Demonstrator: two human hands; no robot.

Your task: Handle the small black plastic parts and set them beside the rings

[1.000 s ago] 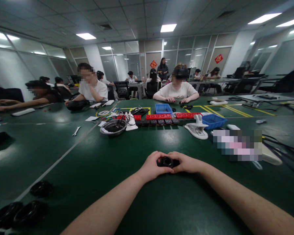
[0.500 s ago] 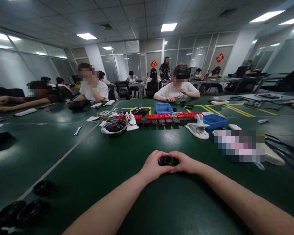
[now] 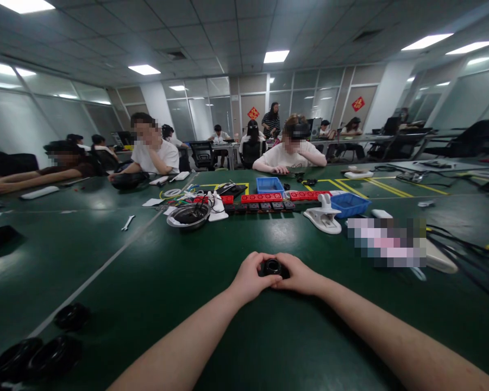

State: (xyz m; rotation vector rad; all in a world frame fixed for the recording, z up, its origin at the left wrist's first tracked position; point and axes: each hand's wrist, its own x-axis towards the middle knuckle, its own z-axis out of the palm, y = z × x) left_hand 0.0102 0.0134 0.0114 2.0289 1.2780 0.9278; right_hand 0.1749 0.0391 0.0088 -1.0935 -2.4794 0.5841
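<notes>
Head view: small black round part (image 3: 272, 267)

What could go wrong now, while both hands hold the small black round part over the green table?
1. The left hand and right hand grip the small black round part only with their fingertips; it might slip and roll across the green table.
2. The hands hide most of the part, so a misaligned fit could go unnoticed.
3. Black cables lie to the right; a wide right elbow move may snag them.
</notes>
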